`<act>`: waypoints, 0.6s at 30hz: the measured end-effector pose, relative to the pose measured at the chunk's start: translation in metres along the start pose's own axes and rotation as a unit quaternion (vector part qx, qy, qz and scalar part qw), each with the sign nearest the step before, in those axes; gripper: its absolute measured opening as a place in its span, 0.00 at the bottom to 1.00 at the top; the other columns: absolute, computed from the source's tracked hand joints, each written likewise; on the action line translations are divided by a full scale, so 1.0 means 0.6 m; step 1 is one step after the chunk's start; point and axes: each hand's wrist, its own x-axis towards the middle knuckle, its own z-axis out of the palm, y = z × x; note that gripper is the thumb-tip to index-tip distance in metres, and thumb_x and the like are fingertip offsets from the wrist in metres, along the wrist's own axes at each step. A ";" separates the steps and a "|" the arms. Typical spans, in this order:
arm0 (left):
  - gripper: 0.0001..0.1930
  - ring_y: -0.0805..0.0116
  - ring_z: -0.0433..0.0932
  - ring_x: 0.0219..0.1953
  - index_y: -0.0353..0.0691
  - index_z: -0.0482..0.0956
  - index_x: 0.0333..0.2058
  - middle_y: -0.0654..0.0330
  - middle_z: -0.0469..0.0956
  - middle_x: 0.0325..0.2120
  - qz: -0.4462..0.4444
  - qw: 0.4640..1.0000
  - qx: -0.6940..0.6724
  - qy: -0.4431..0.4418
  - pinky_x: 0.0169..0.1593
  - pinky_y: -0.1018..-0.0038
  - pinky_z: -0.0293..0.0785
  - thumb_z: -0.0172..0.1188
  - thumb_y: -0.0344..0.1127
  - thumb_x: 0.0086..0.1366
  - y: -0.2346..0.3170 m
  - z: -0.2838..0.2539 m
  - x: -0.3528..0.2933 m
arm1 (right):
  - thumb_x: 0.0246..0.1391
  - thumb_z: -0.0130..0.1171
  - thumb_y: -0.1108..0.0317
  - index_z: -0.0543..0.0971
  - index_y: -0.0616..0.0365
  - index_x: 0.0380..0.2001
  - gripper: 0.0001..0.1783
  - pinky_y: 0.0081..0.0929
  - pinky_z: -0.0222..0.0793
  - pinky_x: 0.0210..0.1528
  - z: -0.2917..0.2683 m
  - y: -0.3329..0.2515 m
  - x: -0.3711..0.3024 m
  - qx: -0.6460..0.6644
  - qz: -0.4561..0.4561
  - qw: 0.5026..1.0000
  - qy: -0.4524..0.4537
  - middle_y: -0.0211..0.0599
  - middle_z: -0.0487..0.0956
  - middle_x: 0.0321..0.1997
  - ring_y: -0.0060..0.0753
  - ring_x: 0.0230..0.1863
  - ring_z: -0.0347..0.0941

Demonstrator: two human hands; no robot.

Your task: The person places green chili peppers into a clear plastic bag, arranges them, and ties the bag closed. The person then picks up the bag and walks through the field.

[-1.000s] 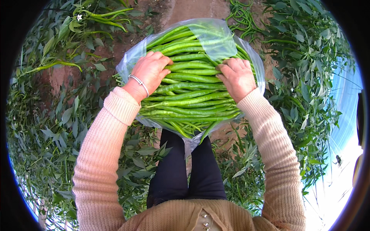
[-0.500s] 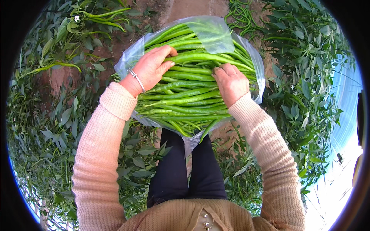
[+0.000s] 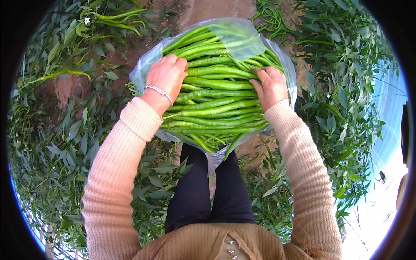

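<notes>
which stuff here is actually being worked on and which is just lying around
In hand:
left hand
right hand
long green peppers
clear plastic bag

Just around:
pepper plants
peppers on the plants
bare soil path

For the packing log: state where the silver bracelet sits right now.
In the head view, the silver bracelet circles the left hand wrist, left of the green peppers.

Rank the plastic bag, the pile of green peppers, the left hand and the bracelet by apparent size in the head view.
1. Clear plastic bag
2. Pile of long green peppers
3. Left hand
4. Silver bracelet
</notes>
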 end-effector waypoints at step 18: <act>0.55 0.47 0.51 0.69 0.50 0.57 0.66 0.48 0.51 0.67 0.153 0.986 0.021 -0.064 0.64 0.43 0.51 0.76 0.50 0.37 0.125 0.035 -0.160 | 0.57 0.56 0.76 0.74 0.64 0.46 0.13 0.32 0.70 0.47 -0.045 -0.092 -0.187 0.241 0.190 0.949 0.072 0.45 0.73 0.43 0.42 0.42 0.73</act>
